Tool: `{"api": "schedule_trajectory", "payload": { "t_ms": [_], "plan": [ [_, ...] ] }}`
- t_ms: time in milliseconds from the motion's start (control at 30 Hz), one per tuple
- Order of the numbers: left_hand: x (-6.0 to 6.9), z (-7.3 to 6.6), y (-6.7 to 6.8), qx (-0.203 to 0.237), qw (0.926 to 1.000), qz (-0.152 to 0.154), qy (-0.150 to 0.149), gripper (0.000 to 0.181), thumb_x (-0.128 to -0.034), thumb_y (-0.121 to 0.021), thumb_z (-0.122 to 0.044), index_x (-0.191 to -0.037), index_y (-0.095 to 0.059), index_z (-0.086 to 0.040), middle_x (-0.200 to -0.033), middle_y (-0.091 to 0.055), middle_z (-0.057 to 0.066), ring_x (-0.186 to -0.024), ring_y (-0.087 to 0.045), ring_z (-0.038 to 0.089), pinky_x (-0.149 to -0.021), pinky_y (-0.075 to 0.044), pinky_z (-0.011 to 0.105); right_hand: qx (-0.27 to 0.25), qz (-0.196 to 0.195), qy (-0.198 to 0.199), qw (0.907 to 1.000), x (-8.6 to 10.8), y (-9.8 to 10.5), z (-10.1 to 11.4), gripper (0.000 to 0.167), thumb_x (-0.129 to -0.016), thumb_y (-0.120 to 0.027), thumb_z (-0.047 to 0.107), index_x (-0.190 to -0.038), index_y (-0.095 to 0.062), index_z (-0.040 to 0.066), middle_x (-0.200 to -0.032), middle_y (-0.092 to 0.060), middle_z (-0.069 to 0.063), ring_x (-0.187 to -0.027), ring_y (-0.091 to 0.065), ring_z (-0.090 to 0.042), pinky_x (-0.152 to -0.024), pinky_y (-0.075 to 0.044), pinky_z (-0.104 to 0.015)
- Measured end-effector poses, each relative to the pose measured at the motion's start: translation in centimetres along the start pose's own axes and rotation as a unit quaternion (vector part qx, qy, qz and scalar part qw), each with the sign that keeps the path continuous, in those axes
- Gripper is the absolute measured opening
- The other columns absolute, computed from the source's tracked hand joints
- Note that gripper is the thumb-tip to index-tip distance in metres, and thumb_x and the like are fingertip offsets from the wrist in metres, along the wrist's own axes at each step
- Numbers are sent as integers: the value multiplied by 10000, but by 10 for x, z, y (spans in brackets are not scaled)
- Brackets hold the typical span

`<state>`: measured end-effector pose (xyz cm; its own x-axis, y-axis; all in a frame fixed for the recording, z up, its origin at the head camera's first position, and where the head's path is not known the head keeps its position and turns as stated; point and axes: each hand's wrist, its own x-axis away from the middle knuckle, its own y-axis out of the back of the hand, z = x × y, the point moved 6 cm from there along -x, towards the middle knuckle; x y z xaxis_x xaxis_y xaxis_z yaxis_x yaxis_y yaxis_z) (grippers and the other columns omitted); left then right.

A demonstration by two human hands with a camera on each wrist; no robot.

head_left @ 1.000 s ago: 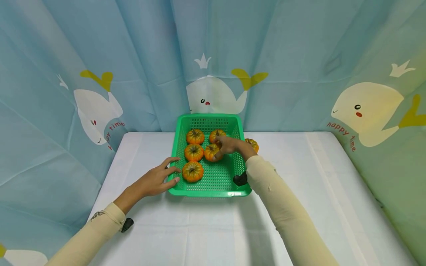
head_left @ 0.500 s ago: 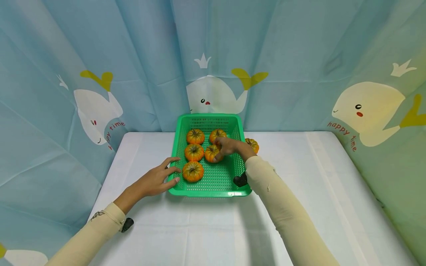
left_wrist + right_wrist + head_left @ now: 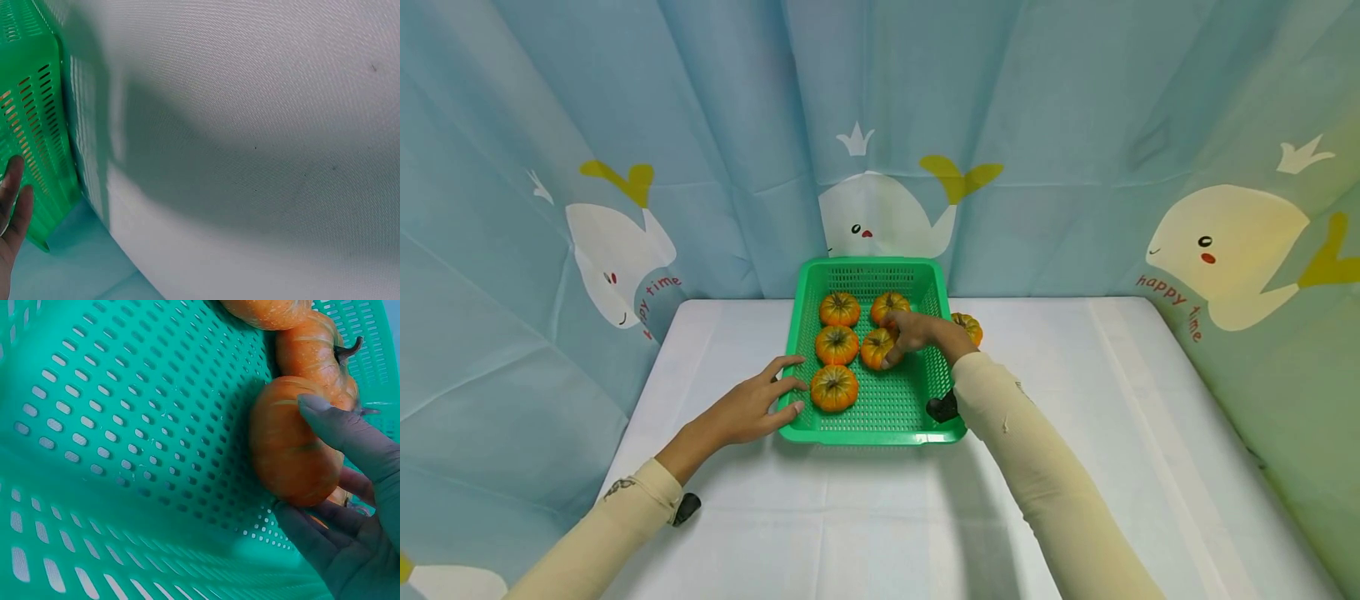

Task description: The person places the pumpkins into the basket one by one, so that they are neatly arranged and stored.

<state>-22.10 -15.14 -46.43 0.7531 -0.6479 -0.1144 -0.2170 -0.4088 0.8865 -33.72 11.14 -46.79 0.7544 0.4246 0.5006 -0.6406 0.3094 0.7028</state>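
Note:
A green plastic basket (image 3: 880, 437) holds several small orange pumpkins. My right hand (image 3: 914, 331) grips the front pumpkin (image 3: 876, 350) of the right-hand column. In the right wrist view, the thumb lies on one side of that pumpkin (image 3: 294, 447) and the fingers curl round the other, just above the perforated floor. Another pumpkin (image 3: 891, 307) sits behind it. Along the left side stand three more: far (image 3: 839, 309), middle (image 3: 837, 345) and near (image 3: 834, 388). My left hand (image 3: 749, 408) is spread at the basket's left rim, fingertips against its slotted wall in the left wrist view.
One pumpkin (image 3: 967, 330) lies outside the basket on the right, partly hidden by my right wrist. The white-covered table (image 3: 880, 517) backs onto a blue curtain (image 3: 722, 150) printed with whales. A black object (image 3: 942, 407) shows by the right sleeve.

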Motion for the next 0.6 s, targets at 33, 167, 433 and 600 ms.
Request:
{"api": "schedule_trajectory", "payload": {
  "t_ms": [33,167,433,600],
  "plan": [
    [0,0,0,-5,10000,3,10,354,-1023,-567,-371,-1270,-664,-136,-1575,-352,52,-1101,-666,268,-868,-552,458,29,5,-12,10000,0,0,0,910,-846,-822,336,-1555,-312,82,-1578,-336,-215,-1466,-317,-392,-1170,-320,-532],
    [0,1,-1,-20,10000,11,31,351,-1023,-570,-372,-1271,-664,-142,-1576,-352,48,-1080,-671,256,-861,-553,447,157,-14,-42,9999,0,2,0,936,-844,-821,350,-1564,-292,74,-1586,-321,-223,-1473,-304,-397,-1175,-311,-534],
    [0,1,-1,-20,10000,8,50,354,-1025,-567,-372,-1268,-666,-135,-1577,-350,45,-1093,-669,271,-863,-553,462,307,-117,68,9994,2,7,3,919,-845,-820,362,-1560,-312,88,-1581,-347,-208,-1470,-314,-401,-1171,-315,-537],
    [0,1,-1,-38,10000,16,60,352,-1025,-565,-374,-1268,-665,-139,-1577,-349,45,-1082,-672,269,-859,-553,459,173,-247,311,9991,5,12,6,902,-863,-806,349,-1560,-309,67,-1573,-352,-220,-1465,-319,-406,-1171,-316,-537]
  ]
}}
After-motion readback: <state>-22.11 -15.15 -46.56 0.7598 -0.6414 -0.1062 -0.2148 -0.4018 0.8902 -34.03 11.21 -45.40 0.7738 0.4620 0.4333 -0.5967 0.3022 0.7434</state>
